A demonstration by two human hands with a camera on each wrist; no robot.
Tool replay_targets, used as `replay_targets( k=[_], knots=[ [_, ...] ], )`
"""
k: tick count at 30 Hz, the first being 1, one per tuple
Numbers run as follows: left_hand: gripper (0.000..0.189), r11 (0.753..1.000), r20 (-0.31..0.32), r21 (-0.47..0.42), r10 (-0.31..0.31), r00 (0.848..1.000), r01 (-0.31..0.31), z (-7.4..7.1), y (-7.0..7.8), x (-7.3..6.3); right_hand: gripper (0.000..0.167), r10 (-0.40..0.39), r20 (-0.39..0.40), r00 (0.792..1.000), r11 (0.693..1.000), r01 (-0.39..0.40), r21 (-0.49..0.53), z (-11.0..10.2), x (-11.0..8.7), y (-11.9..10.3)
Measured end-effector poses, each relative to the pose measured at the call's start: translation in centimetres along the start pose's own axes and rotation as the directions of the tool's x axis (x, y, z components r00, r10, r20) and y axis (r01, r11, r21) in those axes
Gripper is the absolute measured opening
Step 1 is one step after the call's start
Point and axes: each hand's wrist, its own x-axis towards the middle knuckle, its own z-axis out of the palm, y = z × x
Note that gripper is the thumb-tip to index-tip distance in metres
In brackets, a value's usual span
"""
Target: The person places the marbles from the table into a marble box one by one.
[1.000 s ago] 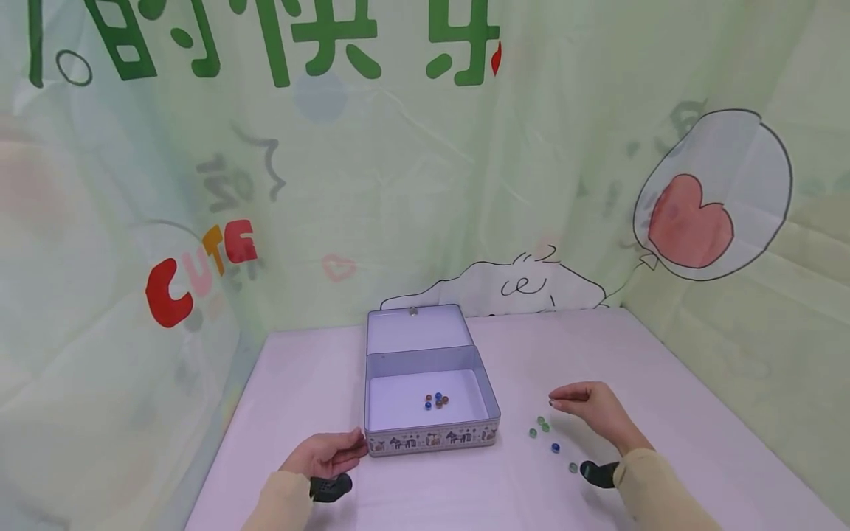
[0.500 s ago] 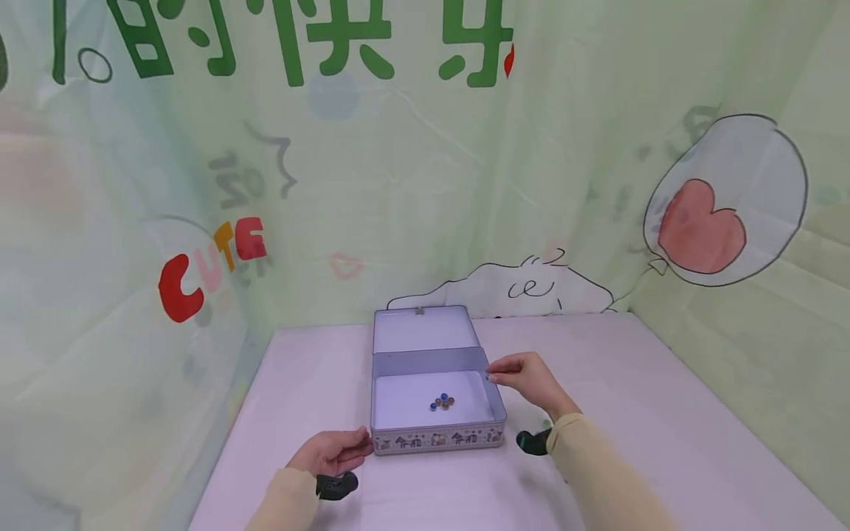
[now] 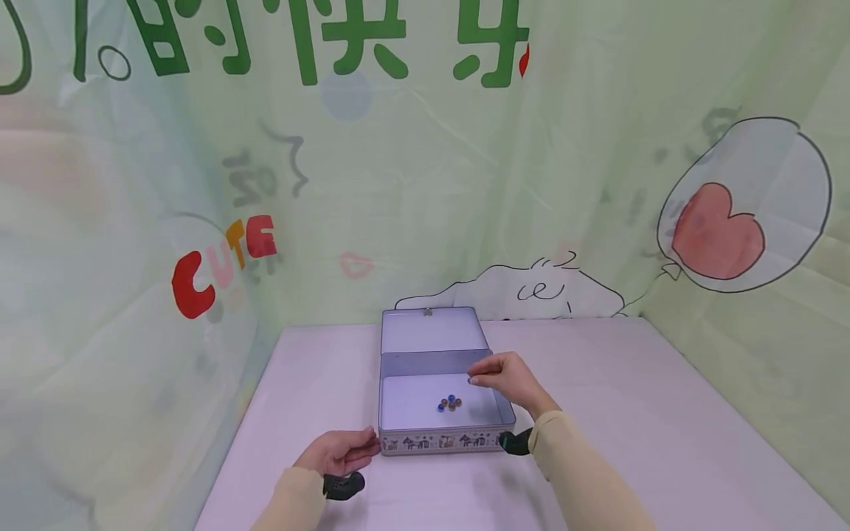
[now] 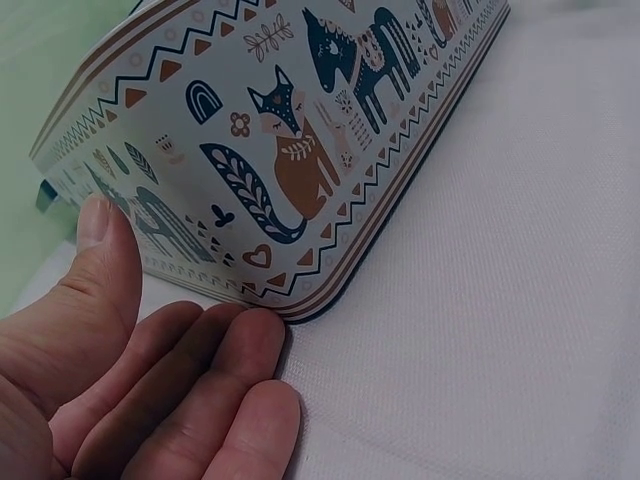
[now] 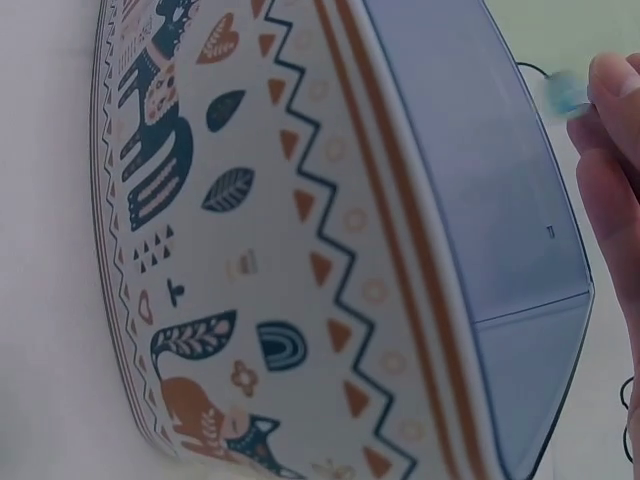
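Observation:
An open tin box (image 3: 446, 441), printed with foxes and horses, stands on the table with its lid (image 3: 432, 330) tilted back. Several blue and brown marbles (image 3: 451, 403) lie together on its floor. My right hand (image 3: 511, 380) is over the box's right side, pinching a marble at its fingertips; this marble (image 5: 568, 92) looks blurred and blue-green in the right wrist view. My left hand (image 3: 341, 450) rests at the front left corner of the box. In the left wrist view its thumb (image 4: 95, 225) is against the side and the fingers (image 4: 255, 340) lie along the bottom edge.
The pale table (image 3: 332, 354) extends to both sides of the box. A printed cloth backdrop (image 3: 398, 184) hangs behind and at the sides. My right forearm (image 3: 584, 472) covers part of the table's front right.
My right hand has carried a marble leftward from the right of the table to above the box. Marbles seen there earlier are now behind the arm. My left hand keeps its place at the corner.

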Motion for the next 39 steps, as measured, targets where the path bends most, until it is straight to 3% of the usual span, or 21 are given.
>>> replay_targets(
  k=[13,20,32,39],
  knots=[
    [0.015,1.000,-0.009,-0.002,-0.020,1.000,0.020,0.1,-0.1,0.3,0.016,0.035,-0.024,0.999,0.999,-0.035,-0.005,-0.9,-0.7,0.2],
    [0.013,1.000,0.026,0.004,0.000,1.000,0.000,0.2,-0.2,0.1,0.023,0.043,-0.042,0.998,0.999,-0.043,-0.012,-3.1,-2.1,0.3],
    [0.013,1.000,0.013,0.005,-0.012,1.000,0.012,0.3,0.3,-0.2,0.029,0.078,-0.103,0.992,0.989,-0.090,-0.119,-10.9,-6.8,6.3],
    [0.020,1.000,-0.041,0.011,-0.025,0.999,0.025,0.6,0.1,-0.2,0.032,0.125,-0.102,0.987,0.983,-0.137,-0.121,-11.8,-8.2,9.3]
  ],
)
